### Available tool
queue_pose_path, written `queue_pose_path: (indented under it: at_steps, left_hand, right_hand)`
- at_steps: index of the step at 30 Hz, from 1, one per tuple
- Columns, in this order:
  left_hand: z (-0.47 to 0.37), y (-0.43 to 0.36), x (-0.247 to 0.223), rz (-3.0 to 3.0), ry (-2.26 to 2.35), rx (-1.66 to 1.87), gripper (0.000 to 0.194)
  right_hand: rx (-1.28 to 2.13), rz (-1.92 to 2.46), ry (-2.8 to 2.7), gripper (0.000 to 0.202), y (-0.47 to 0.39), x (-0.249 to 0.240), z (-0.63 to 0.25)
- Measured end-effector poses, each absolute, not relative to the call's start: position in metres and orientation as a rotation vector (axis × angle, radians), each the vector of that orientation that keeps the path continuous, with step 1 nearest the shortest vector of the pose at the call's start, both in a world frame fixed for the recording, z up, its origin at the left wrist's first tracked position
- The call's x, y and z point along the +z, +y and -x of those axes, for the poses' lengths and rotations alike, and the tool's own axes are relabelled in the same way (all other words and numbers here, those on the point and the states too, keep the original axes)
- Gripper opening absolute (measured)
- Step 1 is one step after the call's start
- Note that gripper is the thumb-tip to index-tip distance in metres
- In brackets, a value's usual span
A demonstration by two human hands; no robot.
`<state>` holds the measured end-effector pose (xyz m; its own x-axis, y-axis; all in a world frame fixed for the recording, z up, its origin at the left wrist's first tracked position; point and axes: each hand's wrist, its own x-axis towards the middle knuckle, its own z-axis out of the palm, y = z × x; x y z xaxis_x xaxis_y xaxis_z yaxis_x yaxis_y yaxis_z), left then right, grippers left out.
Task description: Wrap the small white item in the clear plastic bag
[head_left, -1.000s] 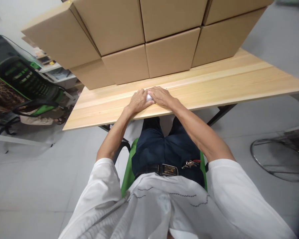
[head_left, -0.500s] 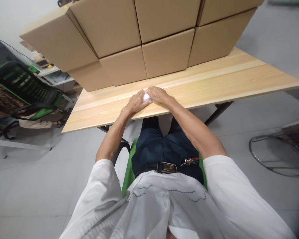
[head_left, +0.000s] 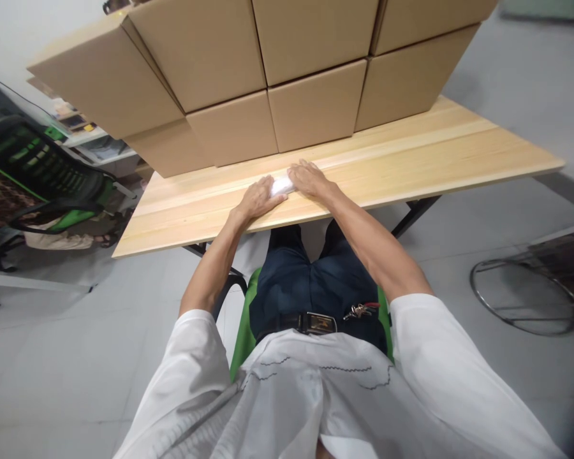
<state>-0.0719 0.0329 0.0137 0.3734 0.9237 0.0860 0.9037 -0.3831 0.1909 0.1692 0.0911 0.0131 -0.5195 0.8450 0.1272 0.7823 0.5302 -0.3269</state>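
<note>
A small white object point(head_left: 282, 185) lies on the light wooden table point(head_left: 411, 159), near its front edge. My left hand point(head_left: 259, 197) rests palm down on the table and touches the object's left end. My right hand point(head_left: 309, 178) covers its right end, fingers curled over it. Most of the object is hidden under my fingers, so what it is cannot be made out. Both forearms reach forward from my white sleeves.
Stacked cardboard boxes point(head_left: 272, 70) fill the back of the table just beyond my hands. A green and black office chair point(head_left: 43, 172) stands at the left. A round metal chair base point(head_left: 526, 293) lies on the grey floor at the right.
My hands have drawn slightly apart, so more of the white object shows between them. The view has drifted a little.
</note>
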Motion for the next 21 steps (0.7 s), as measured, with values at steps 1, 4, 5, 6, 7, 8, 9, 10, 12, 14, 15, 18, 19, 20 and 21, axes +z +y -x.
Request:
queue_pose_path:
  at_steps: [1,4,5,6,7,8,9,10,12,14,15,18,19,20,21]
  left_hand:
    - [0.072,0.033,0.013,-2.503,1.681,0.269,0.086]
    - [0.072,0.032,0.012,-2.485,1.684,0.283,0.087]
    - [0.072,0.031,0.011,-2.478,1.681,0.288,0.087]
    - [0.072,0.031,0.011,-2.473,1.678,0.290,0.087]
    - [0.071,0.030,0.011,-2.468,1.675,0.290,0.087]
    - [0.071,0.030,0.011,-2.467,1.674,0.290,0.087]
    - [0.070,0.029,0.011,-2.470,1.674,0.294,0.086]
    - [0.069,0.029,0.011,-2.476,1.670,0.303,0.083]
    - [0.067,0.029,0.012,-2.503,1.644,0.327,0.075]
    - [0.065,0.030,0.012,-2.540,1.597,0.352,0.067]
    - [0.064,0.030,0.013,-2.557,1.575,0.360,0.065]
    - [0.063,0.029,0.014,-2.566,1.554,0.393,0.067]
    - [0.063,0.029,0.014,-2.556,1.559,0.405,0.068]
    - [0.063,0.028,0.014,-2.542,1.567,0.412,0.070]
    - [0.063,0.027,0.015,-2.525,1.581,0.407,0.072]
  right_hand:
    - [0.343,1.389,-2.464,0.068,0.095,0.013,-0.173]
    - [0.339,1.437,-2.306,0.076,0.102,0.015,-0.186]
    - [0.333,1.432,-2.258,0.079,0.102,0.017,-0.189]
    - [0.327,1.408,-2.229,0.081,0.101,0.019,-0.191]
    - [0.320,1.366,-2.222,0.083,0.097,0.022,-0.191]
    - [0.316,1.308,-2.241,0.086,0.092,0.025,-0.188]
    - [0.314,1.239,-2.281,0.089,0.085,0.027,-0.183]
    - [0.317,1.164,-2.337,0.091,0.077,0.029,-0.177]
    - [0.339,1.040,-2.465,0.091,0.059,0.030,-0.161]
    - [0.351,0.981,-2.541,0.083,0.045,0.027,-0.149]
    - [0.347,0.977,-2.550,0.079,0.041,0.025,-0.145]
    - [0.311,1.021,-2.526,0.072,0.039,0.021,-0.145]
    - [0.305,1.040,-2.527,0.071,0.041,0.021,-0.147]
    - [0.304,1.058,-2.534,0.071,0.043,0.021,-0.150]
    - [0.306,1.075,-2.541,0.071,0.046,0.023,-0.153]
